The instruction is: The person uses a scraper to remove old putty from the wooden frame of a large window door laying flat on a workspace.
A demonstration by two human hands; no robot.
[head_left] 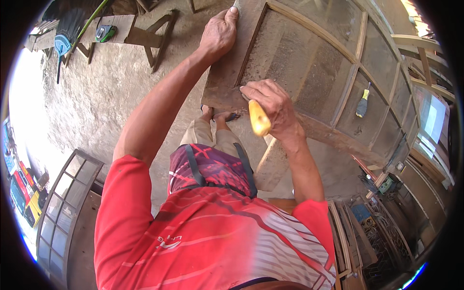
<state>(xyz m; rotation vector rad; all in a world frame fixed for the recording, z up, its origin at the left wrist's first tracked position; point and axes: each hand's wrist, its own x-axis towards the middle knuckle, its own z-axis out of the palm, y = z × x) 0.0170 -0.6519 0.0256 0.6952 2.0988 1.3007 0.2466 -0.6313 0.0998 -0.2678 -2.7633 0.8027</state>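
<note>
Wooden panelled door (pixel 309 63), lying flat at twelve to two o'clock: left hand (pixel 220 34) is gripping its top edge, fingers curled over the rim. Right hand (pixel 270 104) is clenching a yellow-handled chisel (pixel 258 118) at the door's lower-left corner. A second yellow-handled tool (pixel 362 104) is resting on the panels at three o'clock.

Floor (pixel 111 96): bare, dusty concrete.
Wooden door (pixel 309 63): lies flat, raised above the floor.
On the door: a small yellow-handled tool (pixel 362 104) near its far edge.
Sawhorse (pixel 145 36): stands on the floor.
</note>
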